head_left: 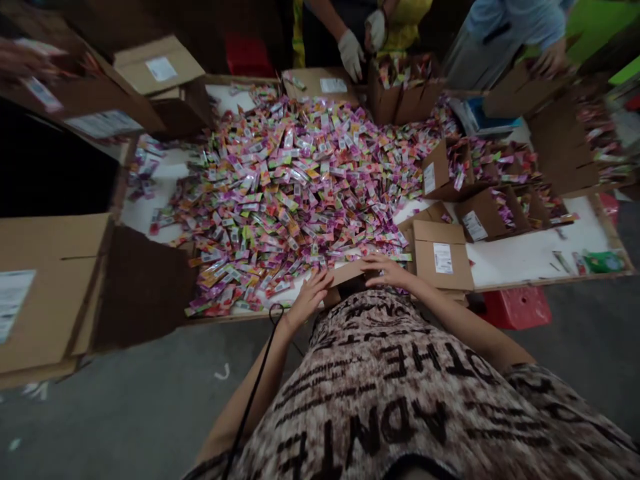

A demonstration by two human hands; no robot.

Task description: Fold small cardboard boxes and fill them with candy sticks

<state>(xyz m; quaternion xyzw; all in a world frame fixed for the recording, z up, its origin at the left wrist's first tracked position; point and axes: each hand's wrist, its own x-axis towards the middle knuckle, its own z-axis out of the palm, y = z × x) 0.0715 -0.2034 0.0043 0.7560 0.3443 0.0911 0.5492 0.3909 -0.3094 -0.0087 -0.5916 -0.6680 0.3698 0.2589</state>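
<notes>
A small brown cardboard box (pixel 346 275) sits at the near edge of the table, close against my body, its lower part partly hidden. My left hand (pixel 311 295) grips its left end, fingers pointing forward along the side. At the other end my right hand (pixel 384 270) holds the box with fingers bent over its edge. Just beyond both hands spreads a big heap of small colourful wrapped packets (pixel 300 180), mostly purple, pink and green. What the box contains cannot be made out.
Flattened labelled cartons (pixel 440 250) lie right of my hands. Open boxes of packets (pixel 493 213) stand farther right. Larger cartons (pixel 45 287) fill the left. Across the table are a co-worker's gloved hands (pixel 351 55) and another person's sleeve (pixel 530 23). A red stool (pixel 517 308) stands below.
</notes>
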